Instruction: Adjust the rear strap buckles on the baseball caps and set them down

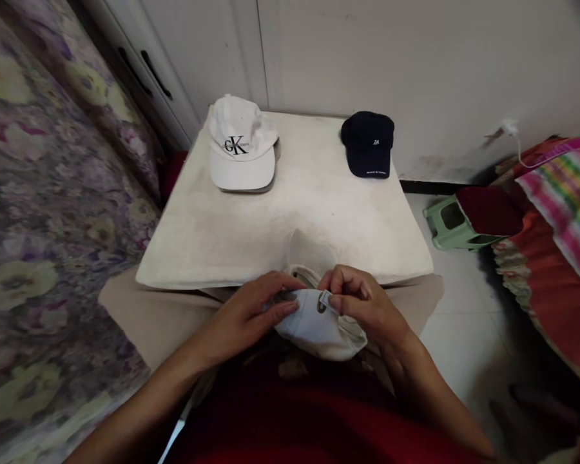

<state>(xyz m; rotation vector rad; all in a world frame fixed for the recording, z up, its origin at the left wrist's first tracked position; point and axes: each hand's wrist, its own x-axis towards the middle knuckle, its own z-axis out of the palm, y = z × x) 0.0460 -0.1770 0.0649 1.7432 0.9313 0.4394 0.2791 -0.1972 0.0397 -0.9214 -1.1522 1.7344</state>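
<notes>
Two hands of mine are busy with one pale baseball cap [314, 332], held in front of my red top [280, 412] at the near edge of the cream-topped table [314, 200]. My left hand [256, 309] has the cap's rim between thumb and fingers. My right hand [365, 299] is narrowed to a pinch on the end of the adjusting strap [325, 299], just beside its metal buckle [321, 304]. The bill points away from me and reaches over the table's near edge; whether it touches the surface I cannot tell.

Beyond it, a broad stretch of tabletop runs to the back. Near the far left corner sits a white CK baseball cap [244, 138], close to the left edge, bill towards me. A navy baseball cap [368, 143] sits near the far right corner, bill also facing me, well apart from the white one. The back edge lies close to the pale wall [367, 58]. On the left, a floral curtain [43, 206] hangs beside my arm. On the right, tiled floor [449, 293] opens between the table and an orange-covered bed [546, 283], with a green plastic stool [444, 225] near the wall.
</notes>
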